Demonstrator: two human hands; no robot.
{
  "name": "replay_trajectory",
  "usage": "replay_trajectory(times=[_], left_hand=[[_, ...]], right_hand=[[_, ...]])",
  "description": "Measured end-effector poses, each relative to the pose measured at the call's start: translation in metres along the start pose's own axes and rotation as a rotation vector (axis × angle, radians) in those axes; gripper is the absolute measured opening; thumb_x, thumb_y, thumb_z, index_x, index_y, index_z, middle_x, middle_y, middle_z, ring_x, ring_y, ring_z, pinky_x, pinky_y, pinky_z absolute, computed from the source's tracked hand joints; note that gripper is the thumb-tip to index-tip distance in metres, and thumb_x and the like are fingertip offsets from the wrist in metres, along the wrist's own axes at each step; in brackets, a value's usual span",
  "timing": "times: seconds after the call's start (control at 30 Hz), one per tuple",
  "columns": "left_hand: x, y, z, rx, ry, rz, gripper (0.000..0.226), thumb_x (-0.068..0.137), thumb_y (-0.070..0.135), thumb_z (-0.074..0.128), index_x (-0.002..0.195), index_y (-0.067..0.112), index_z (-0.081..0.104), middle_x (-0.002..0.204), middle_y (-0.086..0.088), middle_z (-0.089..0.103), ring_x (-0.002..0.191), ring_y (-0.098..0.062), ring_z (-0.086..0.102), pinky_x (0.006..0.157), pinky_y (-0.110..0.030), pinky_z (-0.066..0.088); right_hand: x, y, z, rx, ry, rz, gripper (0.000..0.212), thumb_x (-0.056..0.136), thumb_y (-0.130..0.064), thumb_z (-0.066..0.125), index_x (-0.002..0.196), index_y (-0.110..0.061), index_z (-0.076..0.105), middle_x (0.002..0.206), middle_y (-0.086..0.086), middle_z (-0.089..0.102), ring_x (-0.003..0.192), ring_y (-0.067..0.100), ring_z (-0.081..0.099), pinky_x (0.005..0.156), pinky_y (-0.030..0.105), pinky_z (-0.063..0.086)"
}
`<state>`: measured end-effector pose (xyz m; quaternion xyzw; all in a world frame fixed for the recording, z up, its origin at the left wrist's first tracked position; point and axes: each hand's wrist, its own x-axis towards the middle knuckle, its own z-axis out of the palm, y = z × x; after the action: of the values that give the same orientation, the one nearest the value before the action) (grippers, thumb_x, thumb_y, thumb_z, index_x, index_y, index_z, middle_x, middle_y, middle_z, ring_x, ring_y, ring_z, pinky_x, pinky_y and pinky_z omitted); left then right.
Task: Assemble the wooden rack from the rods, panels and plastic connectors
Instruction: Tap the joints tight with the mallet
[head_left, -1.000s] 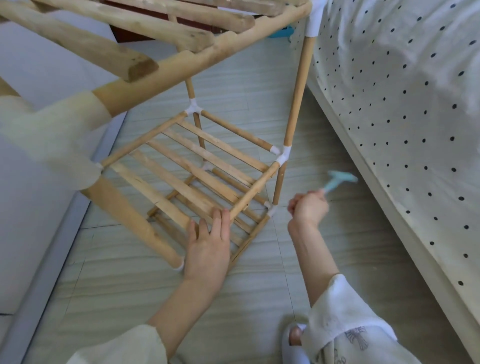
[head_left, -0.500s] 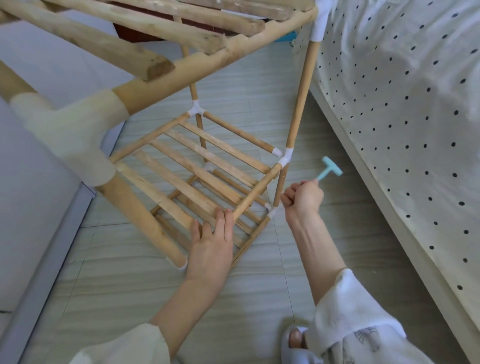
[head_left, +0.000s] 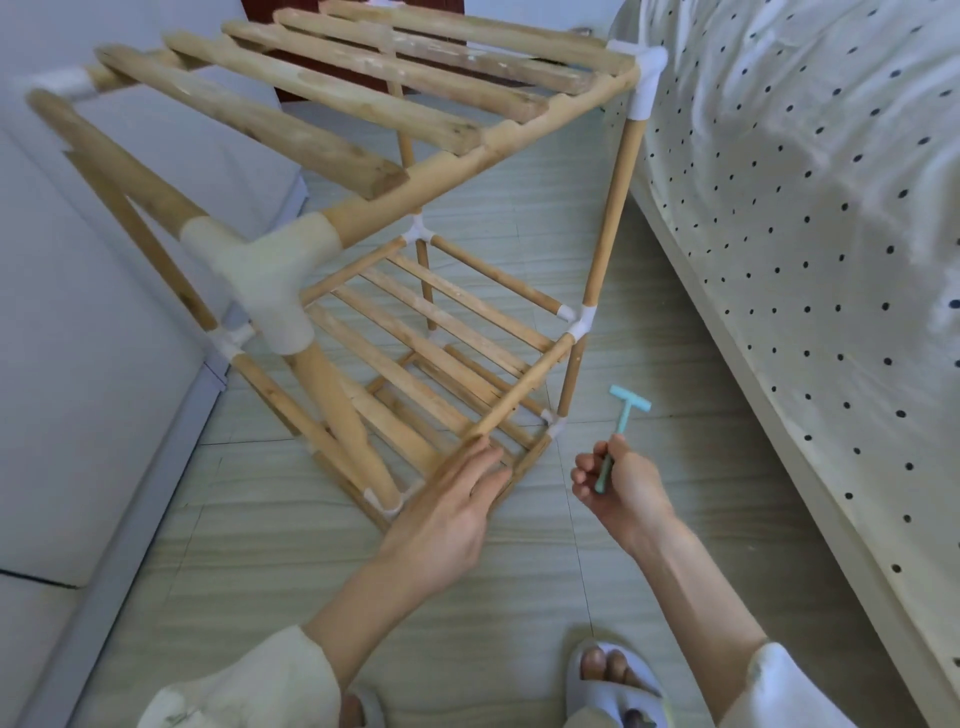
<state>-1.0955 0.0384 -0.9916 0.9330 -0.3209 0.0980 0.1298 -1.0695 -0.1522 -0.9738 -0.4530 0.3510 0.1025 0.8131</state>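
Note:
A three-tier wooden rack stands on the floor, its rods joined by white plastic connectors. Slatted panels fill the top, middle and bottom tiers. My left hand reaches to the front rod of the middle tier, its straight fingers touching the rod's near end. My right hand grips the handle of a small turquoise plastic hammer, head up, just right of the rack's front right leg.
A bed with a white dotted sheet runs along the right side. A grey padded surface lies at the left. My slippered feet stand on the pale tiled floor below the hands.
The view has pulled back and up, showing the whole top tier. My right hand has drawn the hammer back from the rack and lowered it. My left hand stays at the middle tier's front rod.

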Motion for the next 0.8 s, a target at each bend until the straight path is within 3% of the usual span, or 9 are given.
replay_trajectory(times=[0.07, 0.13, 0.27, 0.37, 0.47, 0.57, 0.63, 0.7, 0.8], left_hand=[[-0.013, -0.003, -0.010, -0.077, -0.032, 0.033, 0.038, 0.079, 0.009, 0.040, 0.110, 0.014, 0.060, 0.111, -0.001, 0.063, 0.099, -0.018, 0.064, 0.072, -0.028, 0.056], [-0.029, -0.006, -0.021, -0.086, -0.103, 0.078, 0.025, 0.082, 0.016, 0.043, 0.099, 0.018, 0.062, 0.091, 0.005, 0.065, 0.073, -0.015, 0.063, 0.051, -0.025, 0.051], [-0.062, -0.019, -0.046, 0.055, -0.114, 0.132, 0.018, 0.085, 0.024, 0.046, 0.074, 0.021, 0.060, 0.066, 0.008, 0.057, 0.052, -0.013, 0.053, 0.041, -0.022, 0.036], [-0.078, -0.046, -0.054, 0.172, -0.011, -0.024, 0.023, 0.085, 0.023, 0.042, 0.074, 0.015, 0.060, 0.067, 0.002, 0.056, 0.055, -0.018, 0.056, 0.046, -0.026, 0.041], [-0.078, -0.077, -0.055, 0.293, 0.052, -0.287, 0.031, 0.086, 0.030, 0.036, 0.105, 0.012, 0.054, 0.095, -0.007, 0.057, 0.086, -0.023, 0.054, 0.066, -0.034, 0.051], [-0.072, -0.103, -0.044, 0.387, -0.076, -0.365, 0.044, 0.088, 0.041, 0.039, 0.120, 0.012, 0.044, 0.120, -0.015, 0.045, 0.114, -0.030, 0.041, 0.088, -0.055, 0.047], [-0.065, -0.105, -0.034, 0.382, -0.179, -0.391, 0.042, 0.082, 0.038, 0.059, 0.114, 0.012, 0.051, 0.123, -0.022, 0.048, 0.121, -0.037, 0.042, 0.094, -0.065, 0.035], [-0.055, -0.097, -0.028, 0.387, -0.262, -0.386, 0.044, 0.065, 0.028, 0.080, 0.101, 0.011, 0.062, 0.115, -0.022, 0.058, 0.119, -0.039, 0.051, 0.098, -0.065, 0.028], [-0.036, -0.088, -0.029, 0.487, -0.242, -0.321, 0.034, 0.055, 0.021, 0.086, 0.082, 0.010, 0.069, 0.087, -0.013, 0.065, 0.092, -0.034, 0.063, 0.096, -0.055, 0.042]], right_hand=[[-0.009, 0.012, -0.002, -0.047, -0.018, 0.049, 0.034, 0.104, -0.026, 0.025, 0.076, -0.012, 0.040, 0.058, 0.008, 0.054, 0.053, 0.020, 0.049, 0.049, 0.026, 0.043], [-0.019, 0.026, 0.004, -0.065, -0.086, 0.099, 0.037, 0.104, -0.026, 0.025, 0.074, -0.012, 0.041, 0.058, 0.009, 0.064, 0.056, 0.021, 0.059, 0.053, 0.027, 0.051], [-0.035, 0.045, 0.029, 0.027, -0.243, 0.139, 0.038, 0.104, -0.026, 0.028, 0.071, -0.011, 0.041, 0.090, 0.017, 0.067, 0.083, 0.028, 0.065, 0.071, 0.034, 0.055], [-0.040, 0.048, 0.049, 0.066, -0.299, 0.156, 0.035, 0.103, -0.024, 0.032, 0.072, -0.012, 0.042, 0.116, 0.021, 0.056, 0.105, 0.036, 0.058, 0.076, 0.036, 0.055], [-0.040, 0.047, 0.060, 0.078, -0.288, 0.167, 0.033, 0.103, -0.024, 0.032, 0.073, -0.012, 0.042, 0.124, 0.024, 0.054, 0.112, 0.039, 0.056, 0.082, 0.039, 0.053], [-0.043, 0.041, 0.064, 0.123, -0.289, 0.199, 0.039, 0.103, -0.027, 0.032, 0.069, -0.011, 0.042, 0.122, 0.027, 0.053, 0.112, 0.042, 0.054, 0.086, 0.043, 0.049], [-0.042, 0.034, 0.066, 0.172, -0.305, 0.239, 0.040, 0.103, -0.026, 0.033, 0.067, -0.010, 0.041, 0.122, 0.032, 0.052, 0.108, 0.044, 0.054, 0.085, 0.047, 0.050], [-0.038, 0.027, 0.066, 0.182, -0.324, 0.253, 0.039, 0.102, -0.024, 0.035, 0.066, -0.010, 0.042, 0.120, 0.035, 0.052, 0.108, 0.045, 0.055, 0.079, 0.050, 0.054], [-0.027, 0.019, 0.061, 0.182, -0.319, 0.225, 0.039, 0.103, -0.023, 0.033, 0.066, -0.010, 0.042, 0.105, 0.034, 0.059, 0.099, 0.045, 0.059, 0.066, 0.053, 0.053]])
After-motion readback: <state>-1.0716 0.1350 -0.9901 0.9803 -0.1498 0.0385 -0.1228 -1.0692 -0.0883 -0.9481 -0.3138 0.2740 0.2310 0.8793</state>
